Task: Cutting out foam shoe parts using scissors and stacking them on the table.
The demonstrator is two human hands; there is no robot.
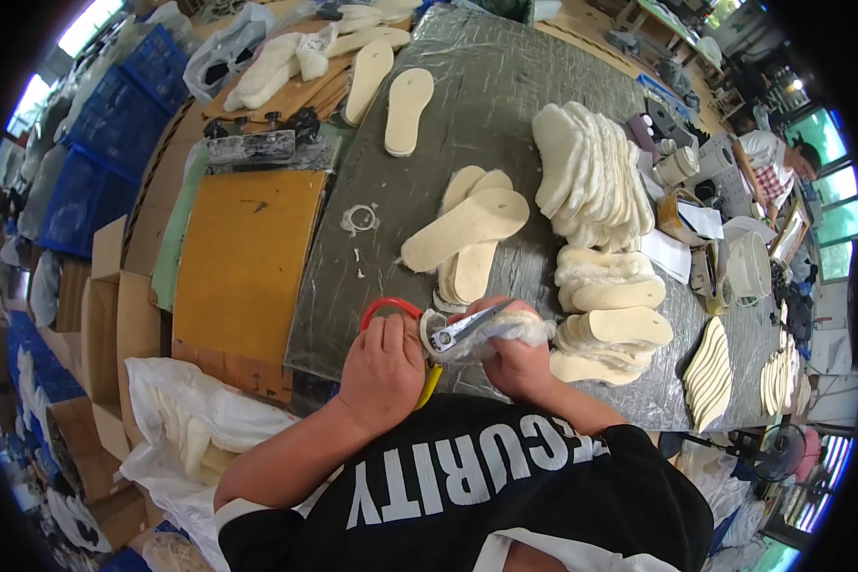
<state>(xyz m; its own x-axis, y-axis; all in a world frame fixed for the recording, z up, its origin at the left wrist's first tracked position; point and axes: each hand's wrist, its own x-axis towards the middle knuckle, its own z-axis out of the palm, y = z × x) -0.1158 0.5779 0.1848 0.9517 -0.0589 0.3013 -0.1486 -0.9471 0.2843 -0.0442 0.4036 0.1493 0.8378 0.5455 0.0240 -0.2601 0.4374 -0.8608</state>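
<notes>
We held the red-handled scissors (429, 334) in our left hand (383, 367), fingers closed through the loops. Our right hand (517, 360) clutched a fluffy insole (505, 331), which lay between the blades, just above the grey table (505, 86).

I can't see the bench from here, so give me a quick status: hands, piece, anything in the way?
Left hand shut on red-handled scissors. Right hand shut on fleecy insole, blades at its edge. Insole stacks close by on the right, not touching.

Blue plastic crates (114, 124) stacked far left, brown cardboard boxes (114, 315) beside table.
</notes>
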